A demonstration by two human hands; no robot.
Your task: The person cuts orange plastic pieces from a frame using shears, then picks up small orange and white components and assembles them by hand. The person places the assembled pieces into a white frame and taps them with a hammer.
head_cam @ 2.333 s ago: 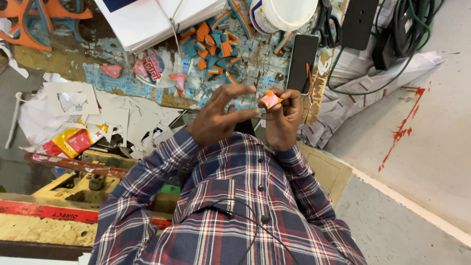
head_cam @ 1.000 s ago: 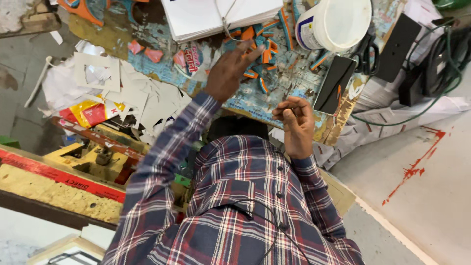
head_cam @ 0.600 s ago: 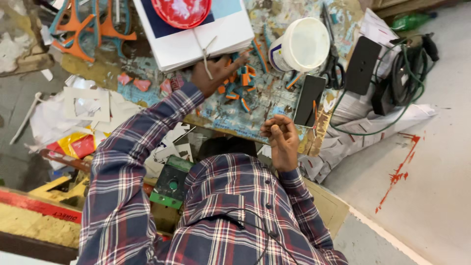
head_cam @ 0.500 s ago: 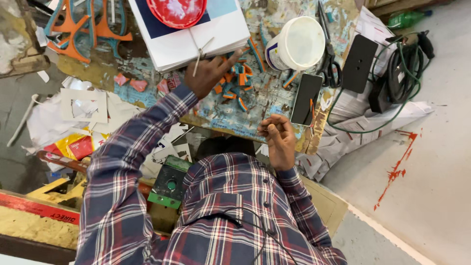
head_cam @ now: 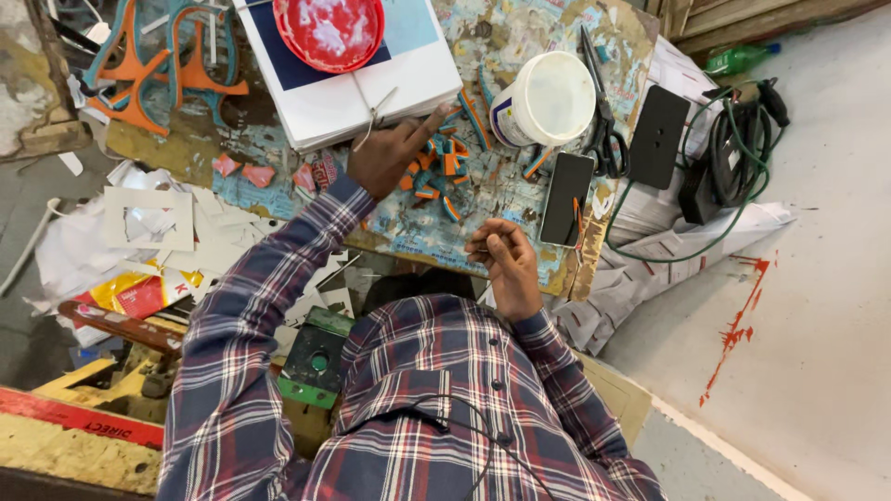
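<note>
Evidently mid-pick: reached the left hand (head_cam: 394,156), fingers spread and unclenched, onto the orange and blue pieces (head_cam: 444,176) at twelve o'clock on the surface (head_cam: 497,199), beside the white tub (head_cam: 548,97) at one o'clock. Held the right hand (head_cam: 506,264) curled nearer the chest; could not tell whether anything was gripped. Probably called next for a fine pinch on one piece.

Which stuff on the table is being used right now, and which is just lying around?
In use:
left hand, reaching into the small orange and blue pieces
right hand, curled near the table edge

Lying about:
white tub
scissors
phone
red dish
</note>
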